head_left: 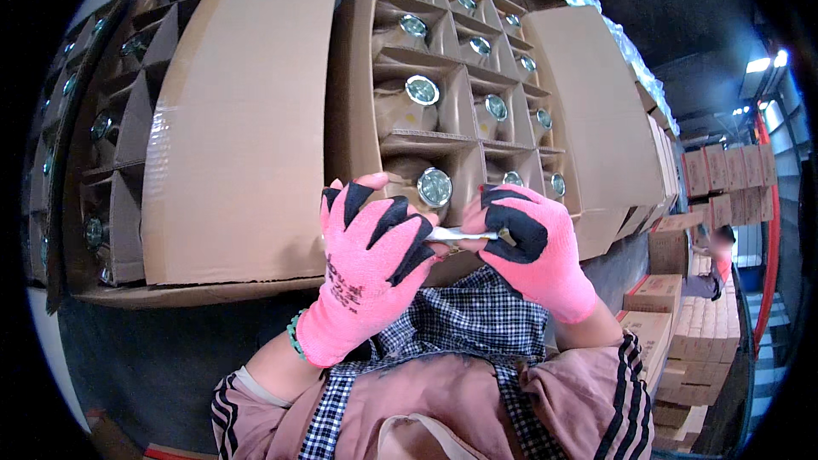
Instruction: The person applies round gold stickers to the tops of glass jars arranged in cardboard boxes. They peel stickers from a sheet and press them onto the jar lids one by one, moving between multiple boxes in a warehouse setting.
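In front of my chest, my left hand and my right hand both wear pink gloves with black-coated palms and fingers. Between them runs a thin, pale, shiny strip, pinched at each end; its exact kind cannot be made out. Just beyond my fingers stands an open cardboard carton, split by cardboard dividers. Glass vessels with round, silvery-green tops sit in its cells. The nearest glass vessel is right behind the strip, partly hidden by my gloves.
Wide carton flaps fold out to the left and right. Another divided carton of glass vessels lies at the far left. Stacked boxes line the right side, where another person is visible near a red post.
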